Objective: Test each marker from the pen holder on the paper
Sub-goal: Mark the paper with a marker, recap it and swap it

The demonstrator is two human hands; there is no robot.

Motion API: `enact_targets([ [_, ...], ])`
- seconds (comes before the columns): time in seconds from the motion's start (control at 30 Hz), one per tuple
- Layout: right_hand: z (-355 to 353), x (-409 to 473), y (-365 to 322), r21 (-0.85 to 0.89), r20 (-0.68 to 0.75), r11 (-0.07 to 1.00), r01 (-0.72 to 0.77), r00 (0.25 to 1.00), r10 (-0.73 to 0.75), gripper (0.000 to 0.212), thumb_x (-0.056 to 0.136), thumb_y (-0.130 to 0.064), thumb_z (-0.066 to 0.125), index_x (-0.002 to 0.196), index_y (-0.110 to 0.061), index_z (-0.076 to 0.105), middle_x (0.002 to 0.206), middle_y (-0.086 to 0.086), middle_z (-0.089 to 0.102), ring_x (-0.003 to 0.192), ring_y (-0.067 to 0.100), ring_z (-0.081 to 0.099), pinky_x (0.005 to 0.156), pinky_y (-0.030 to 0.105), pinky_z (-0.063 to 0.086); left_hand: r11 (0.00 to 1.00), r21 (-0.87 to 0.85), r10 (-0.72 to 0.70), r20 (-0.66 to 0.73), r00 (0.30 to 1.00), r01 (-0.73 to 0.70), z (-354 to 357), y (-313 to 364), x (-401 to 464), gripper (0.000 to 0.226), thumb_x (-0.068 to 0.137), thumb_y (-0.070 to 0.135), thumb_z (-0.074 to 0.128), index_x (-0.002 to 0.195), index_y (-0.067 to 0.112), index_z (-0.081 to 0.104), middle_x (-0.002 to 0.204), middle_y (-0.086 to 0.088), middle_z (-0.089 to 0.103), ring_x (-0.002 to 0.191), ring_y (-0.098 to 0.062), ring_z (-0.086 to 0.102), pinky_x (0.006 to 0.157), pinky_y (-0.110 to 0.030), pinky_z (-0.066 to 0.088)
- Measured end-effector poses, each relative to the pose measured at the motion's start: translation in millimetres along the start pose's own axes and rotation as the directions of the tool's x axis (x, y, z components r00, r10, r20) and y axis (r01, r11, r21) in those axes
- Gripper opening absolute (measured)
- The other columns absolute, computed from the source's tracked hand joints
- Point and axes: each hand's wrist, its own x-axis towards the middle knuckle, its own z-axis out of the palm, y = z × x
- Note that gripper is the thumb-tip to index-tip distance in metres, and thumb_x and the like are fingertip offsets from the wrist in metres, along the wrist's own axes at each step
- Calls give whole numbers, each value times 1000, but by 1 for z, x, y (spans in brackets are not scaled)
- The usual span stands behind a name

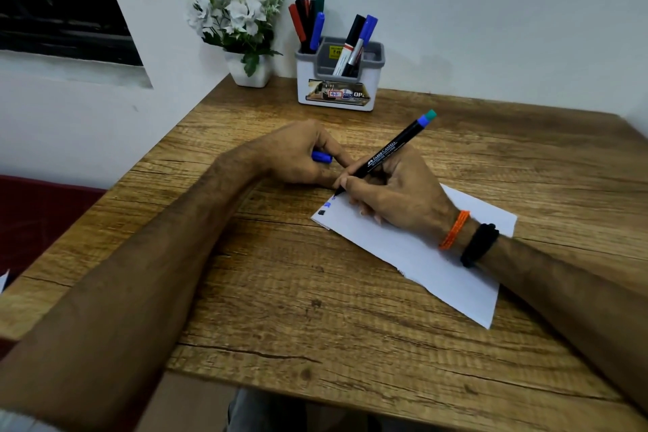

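Note:
A white sheet of paper (pixel 431 259) lies on the wooden table (pixel 280 291), with blue and dark marks near its far left corner. My right hand (pixel 396 196) grips a black marker (pixel 385 151) with a blue and green end, its tip touching the paper's corner. My left hand (pixel 298 158) rests on the table just left of the paper, closed around a blue cap (pixel 322 157). The white and grey pen holder (pixel 338 81) stands at the back edge, with several red, black, green and blue markers (pixel 310 24) upright in it.
A white pot of artificial white flowers (pixel 242 24) stands left of the pen holder against the wall. The table's left edge runs diagonally beside a dark red seat (pixel 38 214). Orange and black bands circle my right wrist.

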Motion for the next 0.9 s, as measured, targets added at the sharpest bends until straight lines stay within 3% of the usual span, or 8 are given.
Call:
enact_targets([
  [0.13,1,-1,0,-2,33,1000,5,999,-5,10,90,-8,67,90,0,74,48,-10,63,38,1,55,39,12,40,1000,8,1,1,1000,-1,0,0,1,31,80,22,75,94,49,68,95,29,65,94,3,60,99,-43,48],
  [0.53,-1,1,5,71,-22,997,14,1000,-12,10,90,-6,67,91,1,74,56,-2,64,41,2,55,41,14,41,1000,21,-11,2,1000,11,0,2,1,31,80,23,75,91,50,66,92,31,64,93,2,59,98,-45,48],
  [0.67,-2,1,4,210,-53,977,49,998,-39,11,91,-2,65,89,4,74,63,13,66,44,9,54,39,18,42,1000,14,-11,0,1000,11,-1,3,0,29,79,24,75,85,52,66,78,39,64,86,5,59,92,-37,48],
  [0.73,-6,4,3,252,-67,965,70,996,-55,12,92,0,62,91,6,73,69,23,66,48,12,54,40,19,42,1000,-25,-3,-4,1000,3,-1,4,-1,25,79,25,77,84,48,68,74,38,65,78,11,58,81,-29,46],
  [0.9,-22,13,3,420,-43,908,1,999,19,23,97,-8,54,97,5,72,72,14,65,54,13,57,45,20,44,998,-59,-3,-125,992,-5,-4,4,-4,20,85,33,71,103,40,65,82,29,62,77,13,55,71,-16,36],
])
